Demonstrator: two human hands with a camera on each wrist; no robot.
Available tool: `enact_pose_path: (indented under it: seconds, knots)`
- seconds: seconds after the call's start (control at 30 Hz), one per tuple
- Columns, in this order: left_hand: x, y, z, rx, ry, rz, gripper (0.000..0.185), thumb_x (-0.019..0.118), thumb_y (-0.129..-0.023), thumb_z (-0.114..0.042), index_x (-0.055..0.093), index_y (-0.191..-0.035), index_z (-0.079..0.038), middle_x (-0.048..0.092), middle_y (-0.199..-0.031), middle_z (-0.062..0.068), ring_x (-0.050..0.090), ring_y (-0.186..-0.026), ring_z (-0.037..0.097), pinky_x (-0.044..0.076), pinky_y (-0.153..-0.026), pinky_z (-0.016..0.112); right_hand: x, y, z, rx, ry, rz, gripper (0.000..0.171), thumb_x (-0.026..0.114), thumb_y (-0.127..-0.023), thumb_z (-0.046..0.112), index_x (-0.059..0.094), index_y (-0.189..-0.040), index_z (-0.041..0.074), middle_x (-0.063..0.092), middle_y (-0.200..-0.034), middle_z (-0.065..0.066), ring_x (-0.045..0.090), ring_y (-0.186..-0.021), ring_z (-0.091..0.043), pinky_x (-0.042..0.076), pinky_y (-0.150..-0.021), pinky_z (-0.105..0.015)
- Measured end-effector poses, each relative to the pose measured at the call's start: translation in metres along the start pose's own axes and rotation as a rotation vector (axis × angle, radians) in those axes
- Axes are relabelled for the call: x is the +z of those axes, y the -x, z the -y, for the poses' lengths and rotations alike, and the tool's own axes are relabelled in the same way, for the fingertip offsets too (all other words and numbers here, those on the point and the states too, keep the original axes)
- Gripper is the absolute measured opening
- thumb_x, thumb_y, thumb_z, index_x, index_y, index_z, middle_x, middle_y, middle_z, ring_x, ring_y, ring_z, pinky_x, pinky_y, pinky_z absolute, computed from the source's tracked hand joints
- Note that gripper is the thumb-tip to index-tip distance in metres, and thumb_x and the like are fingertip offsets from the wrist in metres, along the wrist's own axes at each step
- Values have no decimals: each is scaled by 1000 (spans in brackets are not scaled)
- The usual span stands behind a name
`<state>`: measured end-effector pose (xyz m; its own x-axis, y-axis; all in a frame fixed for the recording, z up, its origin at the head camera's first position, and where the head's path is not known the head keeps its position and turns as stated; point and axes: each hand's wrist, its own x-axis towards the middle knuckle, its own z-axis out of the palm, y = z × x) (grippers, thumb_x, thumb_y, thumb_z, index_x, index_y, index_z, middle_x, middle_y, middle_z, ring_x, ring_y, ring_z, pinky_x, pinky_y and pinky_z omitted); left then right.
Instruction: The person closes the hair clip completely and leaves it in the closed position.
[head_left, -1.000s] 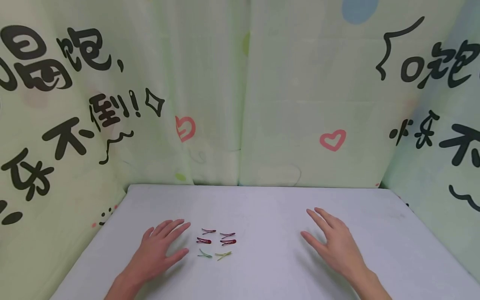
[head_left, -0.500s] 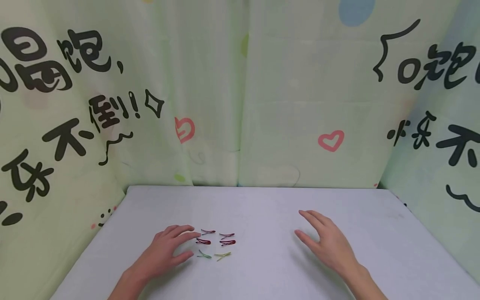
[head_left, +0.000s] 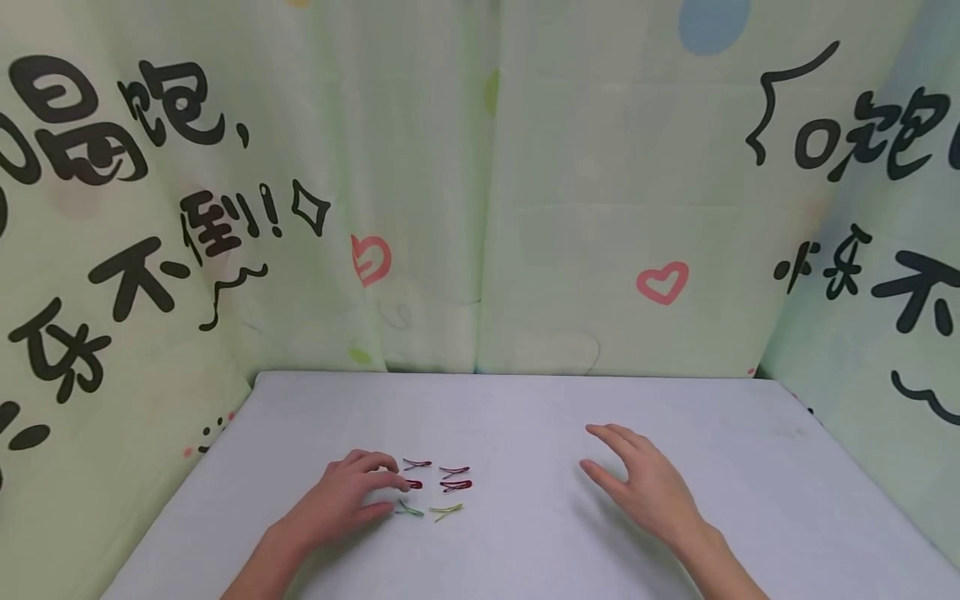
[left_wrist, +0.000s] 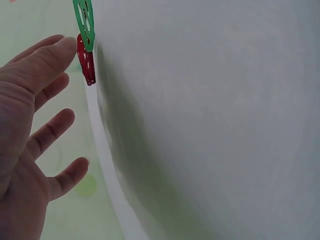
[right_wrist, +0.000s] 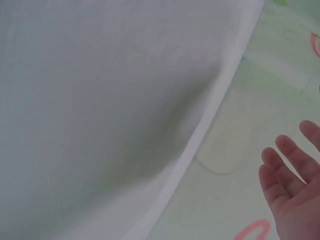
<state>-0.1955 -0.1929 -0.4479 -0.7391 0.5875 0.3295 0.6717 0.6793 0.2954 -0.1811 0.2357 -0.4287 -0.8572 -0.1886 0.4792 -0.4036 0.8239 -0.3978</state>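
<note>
Several snap hair clips lie in two short columns on the white table, left of centre. At the back are two dark purplish clips, the left one (head_left: 417,463) and the right one (head_left: 453,472). Two red clips form the middle row, the left one (head_left: 416,484) and the right one (head_left: 456,486). In front lie a green clip (head_left: 409,509) and a yellow clip (head_left: 447,511). My left hand (head_left: 345,500) hovers at their left, its index fingertip overlapping the left red clip, thumb apart near the green one. My right hand (head_left: 648,492) is held over the table's right part, fingers extended, holding nothing.
The white table (head_left: 525,433) reaches back to a pale green curtain (head_left: 570,250) with black lettering and pink hearts. More curtain hangs at the left and right sides. The table's far edge runs along the curtain's foot.
My left hand has moved right to the clips, its index finger bending down and covering part of the left red clip. My right hand has drifted a little to the left.
</note>
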Motion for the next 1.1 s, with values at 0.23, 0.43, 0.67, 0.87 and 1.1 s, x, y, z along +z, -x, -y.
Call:
enact_pose_path:
  seconds: [0.23,0.43,0.67,0.87,1.1]
  knots:
    - [3,-9,-1,1,-10,45,27,79,-85,-10,76,-102,-30,58,-112,-9,51,-107,20,40,-82,49,4,-1,1,11,-29,22,47,75,-92,33,65,-134,14,63,-131,-10,57,-122,-34,47,-96,-55]
    - [5,-14,-1,4,-28,74,20,83,-83,-15,75,-89,-32,56,-107,-13,50,-104,20,39,-80,45,6,-2,2,8,-41,21,46,75,-92,32,65,-133,14,63,-131,-6,58,-122,-31,47,-96,-53]
    - [4,-16,0,-16,-22,99,22,84,-82,-13,74,-85,-33,55,-105,-15,47,-102,17,39,-80,48,6,-3,4,8,-47,16,45,75,-92,32,66,-133,14,63,-131,-7,58,-122,-31,47,-97,-53]
    - [3,-17,0,-49,-7,118,20,82,-84,-14,74,-85,-32,54,-105,-15,47,-103,18,38,-80,49,7,-3,5,10,-54,17,45,75,-93,32,65,-133,14,63,-131,-6,58,-123,-30,47,-97,-53]
    - [5,-18,-1,-29,-34,103,21,84,-82,-14,73,-80,-32,54,-104,-14,46,-101,17,39,-81,49,8,-3,8,24,-65,24,44,74,-93,33,65,-133,15,63,-131,-5,57,-124,-30,47,-98,-53]
